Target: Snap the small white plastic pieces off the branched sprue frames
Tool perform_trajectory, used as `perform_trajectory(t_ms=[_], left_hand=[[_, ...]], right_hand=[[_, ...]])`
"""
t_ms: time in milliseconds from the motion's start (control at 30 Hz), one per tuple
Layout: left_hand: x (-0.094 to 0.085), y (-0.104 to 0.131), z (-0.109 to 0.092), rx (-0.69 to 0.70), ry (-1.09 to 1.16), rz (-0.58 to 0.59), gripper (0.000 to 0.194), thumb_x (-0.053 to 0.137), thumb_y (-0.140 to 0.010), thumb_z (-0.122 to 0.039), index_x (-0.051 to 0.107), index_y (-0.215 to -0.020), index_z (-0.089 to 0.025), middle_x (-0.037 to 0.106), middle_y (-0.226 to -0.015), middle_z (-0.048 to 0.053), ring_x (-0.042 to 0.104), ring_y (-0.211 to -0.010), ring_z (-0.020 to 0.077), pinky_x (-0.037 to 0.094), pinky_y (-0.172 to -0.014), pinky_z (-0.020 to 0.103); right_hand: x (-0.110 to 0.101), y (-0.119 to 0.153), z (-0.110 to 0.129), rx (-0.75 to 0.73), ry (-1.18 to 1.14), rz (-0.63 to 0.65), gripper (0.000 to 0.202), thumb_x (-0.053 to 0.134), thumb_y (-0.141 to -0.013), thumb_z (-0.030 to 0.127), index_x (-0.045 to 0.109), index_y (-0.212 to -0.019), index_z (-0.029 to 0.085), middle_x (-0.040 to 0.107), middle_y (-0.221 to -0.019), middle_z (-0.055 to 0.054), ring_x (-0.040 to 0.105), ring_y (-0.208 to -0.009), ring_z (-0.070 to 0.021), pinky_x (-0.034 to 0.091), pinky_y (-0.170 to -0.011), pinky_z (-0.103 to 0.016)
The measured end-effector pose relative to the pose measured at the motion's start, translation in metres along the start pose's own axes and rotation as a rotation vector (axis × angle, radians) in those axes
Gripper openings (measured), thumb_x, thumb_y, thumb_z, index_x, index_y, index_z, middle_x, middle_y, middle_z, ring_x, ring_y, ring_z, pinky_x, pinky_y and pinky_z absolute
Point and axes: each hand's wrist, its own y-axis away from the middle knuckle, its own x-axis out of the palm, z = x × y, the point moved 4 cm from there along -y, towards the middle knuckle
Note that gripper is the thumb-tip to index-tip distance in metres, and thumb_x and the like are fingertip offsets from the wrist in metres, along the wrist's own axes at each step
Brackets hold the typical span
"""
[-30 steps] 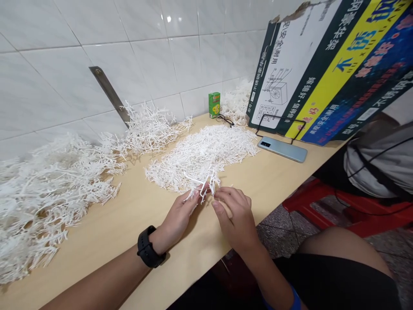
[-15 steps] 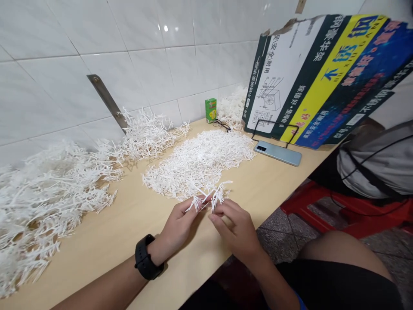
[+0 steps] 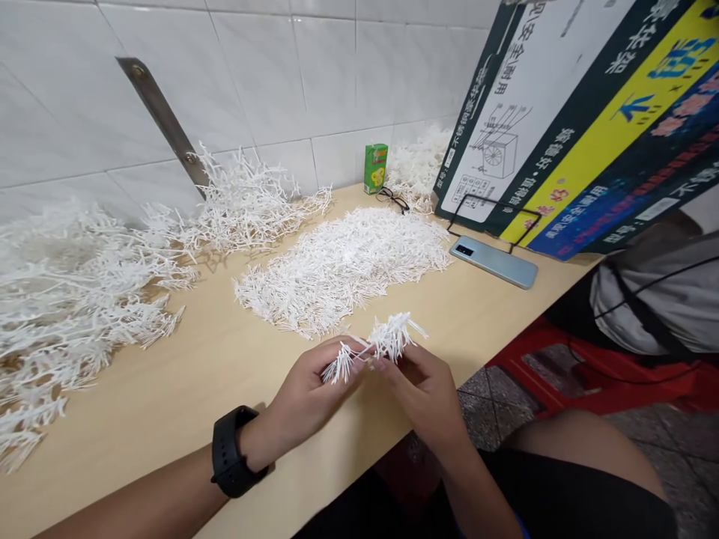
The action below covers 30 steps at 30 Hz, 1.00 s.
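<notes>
Above the near edge of the table, my left hand point(image 3: 314, 393) is closed on a white branched plastic piece point(image 3: 341, 362) whose thin prongs fan out past the fingers. Close beside it, my right hand point(image 3: 424, 389) pinches a bunch of white branched pieces point(image 3: 392, 337). The fingertips of both hands nearly meet, and where the pieces join between them is partly hidden. Just beyond the hands lies a wide heap of small white pieces point(image 3: 348, 262).
Larger tangled white branches point(image 3: 101, 284) cover the table's left side. A green box point(image 3: 375, 168), glasses point(image 3: 393, 198), a phone point(image 3: 494, 262) and a black wire stand point(image 3: 497, 213) lie behind. A big printed carton point(image 3: 562, 135) stands at right, above a red stool point(image 3: 522, 374).
The bunch at my right hand looks fuller and denser than before. Both hands stay close together, and the camera view has shifted slightly.
</notes>
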Motion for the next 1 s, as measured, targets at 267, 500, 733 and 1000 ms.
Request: perform_trajectory(t_ms=[267, 500, 733, 1000], left_hand=[[-0.006, 0.005, 0.0, 0.026, 0.085, 0.43, 0.06, 0.061, -0.086, -0.055, 0.055, -0.139, -0.028, 0.037, -0.157, 0.01, 0.033, -0.143, 0.0367, 0.026, -0.117, 0.052], [-0.004, 0.006, 0.003, -0.081, 0.361, 0.636, 0.106, 0.074, -0.069, -0.064, 0.023, -0.156, -0.03, 0.022, -0.164, 0.011, 0.018, -0.149, 0.04, 0.019, -0.119, 0.055], [0.0, 0.008, 0.015, -0.088, 0.234, 0.333, 0.051, 0.042, -0.099, -0.049, 0.048, -0.145, -0.029, 0.044, -0.154, 0.008, 0.033, -0.145, 0.0294, 0.021, -0.121, 0.049], [-0.007, -0.002, 0.025, -0.257, 0.579, 0.03, 0.024, 0.064, -0.089, -0.039, 0.075, -0.088, -0.017, 0.078, -0.092, 0.007, 0.07, -0.1, 0.026, 0.045, -0.104, 0.043]], right_hand=[[-0.004, 0.013, 0.008, -0.055, -0.252, 0.043, 0.016, 0.055, -0.092, 0.028, 0.069, -0.095, 0.02, 0.069, -0.083, -0.006, 0.064, -0.077, -0.02, 0.054, -0.073, -0.03], [0.011, 0.014, 0.028, -0.095, -0.042, 0.194, 0.018, 0.05, -0.092, 0.021, 0.062, -0.079, 0.018, 0.06, -0.072, -0.003, 0.055, -0.069, -0.0165, 0.047, -0.067, -0.028], [0.022, 0.007, 0.013, -0.137, 0.095, 0.235, 0.018, 0.051, -0.093, 0.026, 0.056, -0.078, 0.018, 0.056, -0.072, -0.001, 0.052, -0.069, -0.0157, 0.042, -0.067, -0.027], [0.022, 0.012, 0.017, -0.233, 0.162, 0.227, 0.024, 0.051, -0.09, 0.018, 0.047, -0.066, 0.019, 0.044, -0.062, 0.002, 0.045, -0.062, -0.0128, 0.035, -0.059, -0.025]])
